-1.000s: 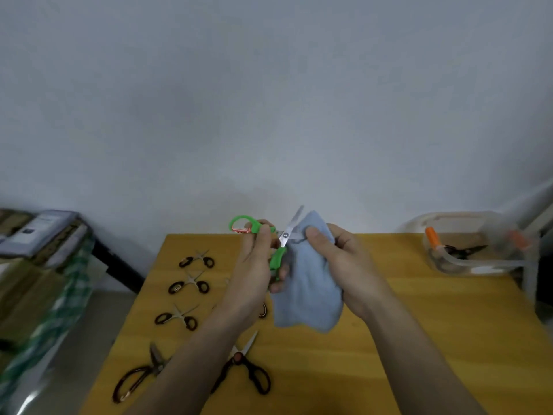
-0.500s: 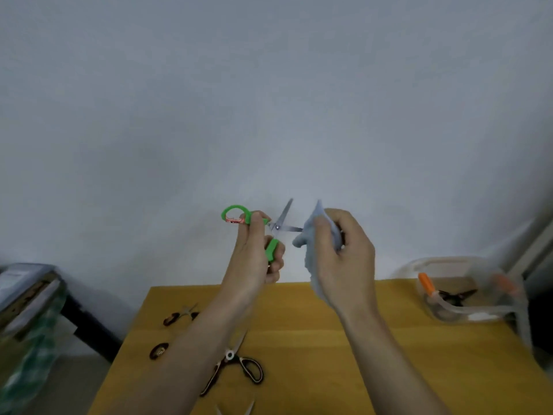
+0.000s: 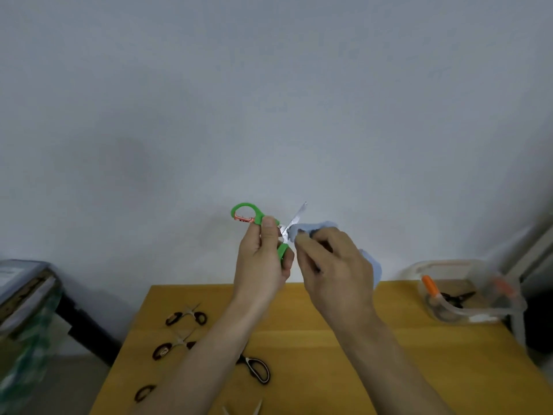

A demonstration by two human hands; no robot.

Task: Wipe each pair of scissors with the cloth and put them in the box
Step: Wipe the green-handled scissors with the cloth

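Note:
My left hand (image 3: 263, 262) grips the green-handled scissors (image 3: 250, 215) by the handles, raised in front of the wall with the blades spread open. My right hand (image 3: 335, 269) holds the light blue cloth (image 3: 372, 265) bunched in its fingers, pinched around the lower blade near the pivot. The upper blade (image 3: 297, 217) sticks up bare. A clear plastic box (image 3: 466, 295) stands at the table's far right with a dark pair of scissors inside.
Several small dark-handled scissors (image 3: 187, 316) lie in a row on the left of the yellow wooden table (image 3: 359, 369). A larger black-handled pair (image 3: 257, 368) lies near my left forearm. A stack of things under a green cloth (image 3: 27, 310) stands off the left edge.
Both hands rose from above the table to in front of the wall. The scissors opened, and the cloth went from draped over the blades to bunched round one blade.

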